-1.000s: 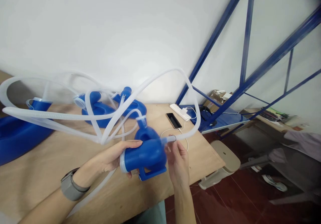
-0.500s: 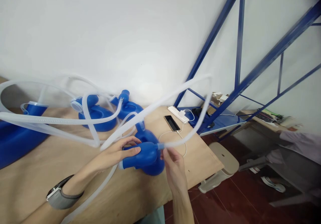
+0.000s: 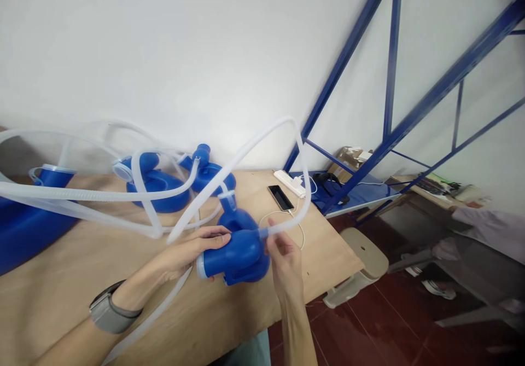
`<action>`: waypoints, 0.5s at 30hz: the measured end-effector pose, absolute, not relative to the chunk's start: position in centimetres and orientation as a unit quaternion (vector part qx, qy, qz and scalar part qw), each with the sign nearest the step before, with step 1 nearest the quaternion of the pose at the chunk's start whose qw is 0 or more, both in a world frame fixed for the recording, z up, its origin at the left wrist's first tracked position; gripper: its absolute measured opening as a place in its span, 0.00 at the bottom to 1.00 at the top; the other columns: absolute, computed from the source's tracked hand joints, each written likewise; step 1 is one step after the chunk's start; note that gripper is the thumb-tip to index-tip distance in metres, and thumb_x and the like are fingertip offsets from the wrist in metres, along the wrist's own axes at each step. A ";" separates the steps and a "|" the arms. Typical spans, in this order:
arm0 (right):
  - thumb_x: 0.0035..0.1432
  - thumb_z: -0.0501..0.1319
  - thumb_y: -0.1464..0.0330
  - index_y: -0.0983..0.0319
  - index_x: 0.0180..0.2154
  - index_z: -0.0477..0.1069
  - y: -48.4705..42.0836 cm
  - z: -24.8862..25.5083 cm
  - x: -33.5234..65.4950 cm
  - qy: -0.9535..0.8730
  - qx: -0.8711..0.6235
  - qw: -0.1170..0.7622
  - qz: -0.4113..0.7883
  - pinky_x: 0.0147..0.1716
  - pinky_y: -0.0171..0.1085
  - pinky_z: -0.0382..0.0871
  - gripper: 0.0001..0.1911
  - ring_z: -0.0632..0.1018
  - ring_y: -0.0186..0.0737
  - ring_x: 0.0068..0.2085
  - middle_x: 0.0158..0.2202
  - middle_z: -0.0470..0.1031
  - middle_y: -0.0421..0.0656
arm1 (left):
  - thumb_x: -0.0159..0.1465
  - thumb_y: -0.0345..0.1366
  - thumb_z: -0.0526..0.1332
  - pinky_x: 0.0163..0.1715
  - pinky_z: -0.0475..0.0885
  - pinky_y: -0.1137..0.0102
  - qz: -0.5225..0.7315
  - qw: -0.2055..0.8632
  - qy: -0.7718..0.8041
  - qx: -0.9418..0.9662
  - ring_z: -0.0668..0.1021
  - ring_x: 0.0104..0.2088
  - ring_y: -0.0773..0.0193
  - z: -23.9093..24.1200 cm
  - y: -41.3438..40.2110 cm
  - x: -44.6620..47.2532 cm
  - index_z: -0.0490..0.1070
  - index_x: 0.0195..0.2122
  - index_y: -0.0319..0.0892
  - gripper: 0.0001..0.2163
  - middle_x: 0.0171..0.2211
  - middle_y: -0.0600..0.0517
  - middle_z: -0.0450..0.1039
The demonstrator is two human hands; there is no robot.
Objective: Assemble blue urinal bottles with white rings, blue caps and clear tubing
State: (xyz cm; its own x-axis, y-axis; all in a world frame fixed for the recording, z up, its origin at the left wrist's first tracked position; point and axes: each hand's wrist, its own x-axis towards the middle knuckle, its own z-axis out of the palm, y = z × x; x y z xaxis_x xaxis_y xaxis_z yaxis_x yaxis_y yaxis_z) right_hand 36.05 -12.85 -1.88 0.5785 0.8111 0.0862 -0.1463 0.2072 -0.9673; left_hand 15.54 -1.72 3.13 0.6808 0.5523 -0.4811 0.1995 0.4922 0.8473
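Blue rounded bottle, pale-rimmed, gripped in left hand; right hand pinching white hose.

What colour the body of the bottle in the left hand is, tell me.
The bottle's body is blue, clearest in the head view.

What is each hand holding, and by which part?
The left hand holds a blue bottle near its pale rim; the right hand pinches the white tube close to that bottle.

No lettering, label, brand, number or sign can be read on the blue, rounded plastic bottle or on anything around it.
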 end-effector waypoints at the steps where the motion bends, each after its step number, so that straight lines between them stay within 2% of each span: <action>1: 0.56 0.76 0.49 0.61 0.47 0.85 -12.8 -1.8 36.2 -0.324 -0.533 0.706 0.335 0.32 0.35 0.67 0.26 0.68 0.34 0.29 0.28 0.70 0.38 | 0.47 0.61 0.80 0.23 0.81 0.67 0.112 0.780 0.387 0.479 0.86 0.34 0.53 3.1 -1.7 15.5 0.72 0.60 0.42 0.44 0.45 0.44 0.82; 5: 0.59 0.73 0.49 0.61 0.43 0.85 -12.8 -1.0 36.4 -0.367 -0.545 0.684 0.317 0.31 0.35 0.68 0.22 0.68 0.34 0.29 0.27 0.69 0.38 | 0.48 0.56 0.81 0.19 0.81 0.67 0.107 0.802 0.397 0.433 0.87 0.32 0.51 3.0 -1.5 15.5 0.66 0.64 0.41 0.47 0.45 0.43 0.83; 8: 0.60 0.72 0.49 0.61 0.43 0.84 -12.8 -0.3 36.4 -0.388 -0.557 0.670 0.300 0.31 0.36 0.69 0.22 0.68 0.35 0.29 0.27 0.69 0.38 | 0.49 0.57 0.80 0.18 0.80 0.68 0.083 0.831 0.363 0.413 0.87 0.30 0.51 2.7 -1.5 15.5 0.65 0.65 0.40 0.47 0.41 0.42 0.85; 11: 0.62 0.70 0.50 0.60 0.49 0.83 -12.8 -0.1 36.3 -0.404 -0.567 0.662 0.276 0.31 0.37 0.70 0.23 0.69 0.37 0.29 0.27 0.68 0.38 | 0.57 0.55 0.76 0.16 0.79 0.70 0.061 0.853 0.339 0.393 0.86 0.28 0.52 2.6 -1.5 15.6 0.65 0.64 0.38 0.40 0.38 0.41 0.85; 15: 0.64 0.69 0.50 0.60 0.57 0.80 -13.0 -0.4 36.7 -0.416 -0.564 0.663 0.264 0.32 0.38 0.71 0.27 0.70 0.38 0.30 0.27 0.68 0.37 | 0.72 0.51 0.61 0.13 0.76 0.71 0.003 0.862 0.383 0.333 0.86 0.25 0.52 3.2 -1.8 16.1 0.68 0.60 0.34 0.26 0.33 0.40 0.85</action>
